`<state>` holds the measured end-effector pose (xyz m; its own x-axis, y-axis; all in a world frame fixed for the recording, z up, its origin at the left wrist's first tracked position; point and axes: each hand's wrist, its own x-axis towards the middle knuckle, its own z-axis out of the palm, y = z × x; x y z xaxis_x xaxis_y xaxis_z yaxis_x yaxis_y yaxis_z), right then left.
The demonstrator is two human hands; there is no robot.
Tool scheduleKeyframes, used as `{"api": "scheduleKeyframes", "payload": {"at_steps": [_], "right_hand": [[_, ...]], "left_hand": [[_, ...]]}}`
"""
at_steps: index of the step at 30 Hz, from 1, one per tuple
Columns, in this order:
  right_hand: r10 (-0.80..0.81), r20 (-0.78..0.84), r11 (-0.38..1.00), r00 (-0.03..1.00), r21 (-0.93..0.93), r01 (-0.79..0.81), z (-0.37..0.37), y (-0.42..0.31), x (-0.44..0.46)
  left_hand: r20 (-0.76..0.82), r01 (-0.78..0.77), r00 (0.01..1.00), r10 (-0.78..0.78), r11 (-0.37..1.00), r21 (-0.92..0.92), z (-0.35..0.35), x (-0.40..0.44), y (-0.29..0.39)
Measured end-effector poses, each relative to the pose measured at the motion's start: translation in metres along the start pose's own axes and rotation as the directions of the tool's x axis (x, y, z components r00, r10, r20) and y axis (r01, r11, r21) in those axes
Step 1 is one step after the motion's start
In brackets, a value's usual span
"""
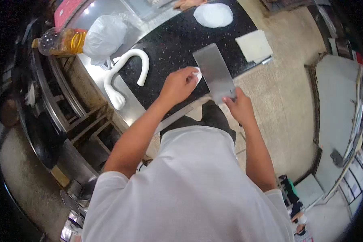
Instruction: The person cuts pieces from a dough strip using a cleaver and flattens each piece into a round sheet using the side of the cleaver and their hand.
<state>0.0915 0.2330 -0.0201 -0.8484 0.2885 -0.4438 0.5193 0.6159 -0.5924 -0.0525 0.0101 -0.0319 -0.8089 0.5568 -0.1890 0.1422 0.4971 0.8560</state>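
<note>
In my right hand (241,105), a wide rectangular metal blade like a cleaver (214,72) is gripped at its near end; its handle is hidden by the fingers. The blade slants away over the black speckled countertop (169,52). My left hand (179,85) is closed on a small white piece (198,76) beside the blade's left edge. Whether that piece is dough or cloth, I cannot tell. Left of my left hand lies a long curved rope of white dough (143,66), its thick end hanging over the metal edge strip.
At the far side sits a round white item (213,15). A folded white cloth or paper (254,45) lies at the right edge. Back left are a white plastic bag (105,38) and an oil bottle (64,41). A metal rack (78,125) stands left, below the counter.
</note>
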Motion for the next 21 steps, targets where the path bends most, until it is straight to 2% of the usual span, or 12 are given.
{"api": "scheduleKeyframes", "payload": {"at_steps": [1,3,5,6,8,10,11,12,15,18,19,21], "right_hand": [[-0.019,0.010,1.000,1.000,0.009,0.019,-0.007,0.009,-0.004],[0.043,0.079,0.999,0.996,-0.014,-0.042,-0.023,0.025,-0.015],[0.036,0.084,0.999,0.996,-0.007,-0.036,-0.034,0.039,-0.011],[0.051,0.085,0.999,0.995,-0.003,-0.051,-0.039,0.041,-0.010],[0.018,0.063,1.000,0.998,0.020,-0.019,-0.045,0.039,0.002],[-0.003,0.040,0.999,0.999,0.043,0.001,-0.046,0.031,0.015],[-0.062,-0.006,0.998,0.998,0.001,0.062,-0.043,0.025,0.024],[-0.119,-0.048,0.992,0.992,-0.045,0.117,-0.038,0.019,0.030],[-0.086,-0.044,0.993,0.995,-0.087,0.082,-0.012,-0.006,0.039],[-0.136,0.069,0.989,0.988,-0.053,0.140,0.048,-0.042,0.006],[-0.061,0.142,0.995,0.988,-0.074,0.072,0.058,-0.056,-0.004],[-0.043,0.096,0.998,0.994,-0.041,0.047,0.074,-0.062,-0.017]], "left_hand": [[-0.026,0.038,0.999,-0.037,0.999,0.015,0.003,-0.004,0.005],[-0.059,0.090,0.994,-0.088,0.996,0.029,0.013,-0.012,0.011],[-0.140,-0.049,0.985,0.097,0.949,0.310,0.021,-0.012,0.011],[-0.147,-0.047,0.984,0.097,0.948,0.316,0.024,-0.013,0.013],[-0.194,0.041,0.981,0.000,0.977,0.208,0.028,-0.012,0.015],[-0.194,0.055,0.981,-0.013,0.976,0.213,0.029,-0.012,0.016],[-0.194,0.074,0.981,-0.032,0.974,0.213,0.029,-0.012,0.015],[-0.188,0.068,0.982,-0.027,0.974,0.217,0.028,-0.013,0.013],[-0.170,0.028,0.986,0.006,0.980,0.197,0.024,-0.017,0.004],[-0.179,-0.037,0.983,0.049,0.997,0.073,0.010,-0.031,-0.003],[-0.200,-0.005,0.980,-0.014,0.996,-0.092,0.000,-0.040,-0.005],[-0.236,0.046,0.963,-0.133,0.939,-0.341,-0.023,-0.059,-0.028]]}}
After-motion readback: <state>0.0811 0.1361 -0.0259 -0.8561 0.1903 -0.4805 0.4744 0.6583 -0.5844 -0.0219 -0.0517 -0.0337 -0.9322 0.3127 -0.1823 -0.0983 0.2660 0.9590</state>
